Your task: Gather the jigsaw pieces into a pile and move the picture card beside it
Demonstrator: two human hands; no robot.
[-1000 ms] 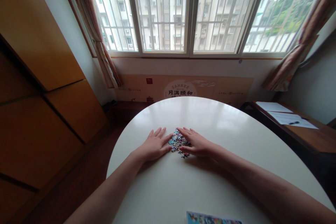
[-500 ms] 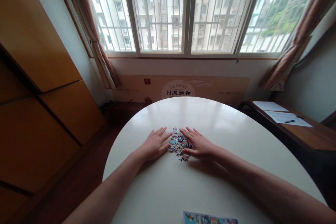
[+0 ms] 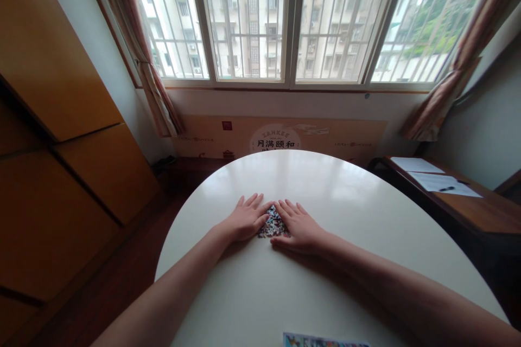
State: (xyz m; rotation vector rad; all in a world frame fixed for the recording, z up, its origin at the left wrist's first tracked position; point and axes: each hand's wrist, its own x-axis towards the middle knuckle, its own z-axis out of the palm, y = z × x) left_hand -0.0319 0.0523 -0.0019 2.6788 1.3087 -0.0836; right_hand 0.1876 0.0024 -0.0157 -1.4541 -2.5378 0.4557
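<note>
At your far left stands the wooden cabinet (image 3: 57,65), then the tied curtain (image 3: 148,78). Your left hand (image 3: 247,220) is palm-down on the round white table (image 3: 240,298), fingers spread wide at the left edge of the jigsaw pieces (image 3: 273,223), which lie heaped between your hands. Your right hand (image 3: 300,227) flanks the heap's other side, thumb stretched wide from its fingers. A colourful printed sheet (image 3: 321,341) shows at the near edge; farther right, papers (image 3: 442,183) rest on a wooden side table (image 3: 474,211).
</note>
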